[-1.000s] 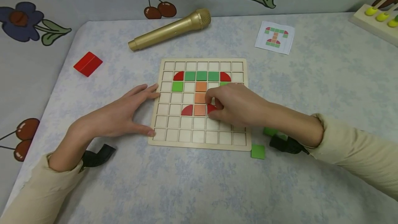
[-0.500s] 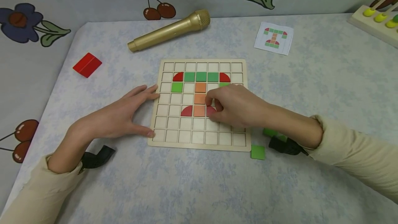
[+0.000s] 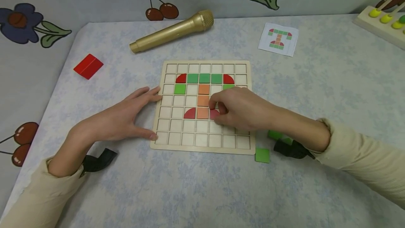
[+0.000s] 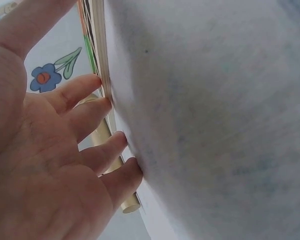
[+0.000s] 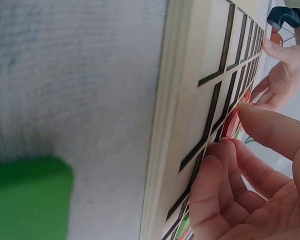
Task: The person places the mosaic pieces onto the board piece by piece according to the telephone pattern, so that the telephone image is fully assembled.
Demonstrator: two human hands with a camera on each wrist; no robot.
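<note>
A wooden grid board lies flat on the table. My left hand spreads its thumb and fingers against the board's left edge; in the left wrist view the straight fingertips touch the edge. With thumb and fingers, my right hand pinches a red quarter-circle tile at a cell right of the lowest orange tile. In the right wrist view this red tile shows between thumb and forefinger. Another red quarter-circle sits left of the orange column. Green tiles form a row above, between two red quarter-circles.
Loose green tiles lie right of the board, some partly under my right wrist. Behind the board are a gold microphone and a pattern card. A red folded piece is at left, a wooden bead counter at far right.
The red quarter-circle tile under my right fingers looks slightly shifted and more evenly in its cell. Both hands stay almost where they were; the head view has tilted a little.
</note>
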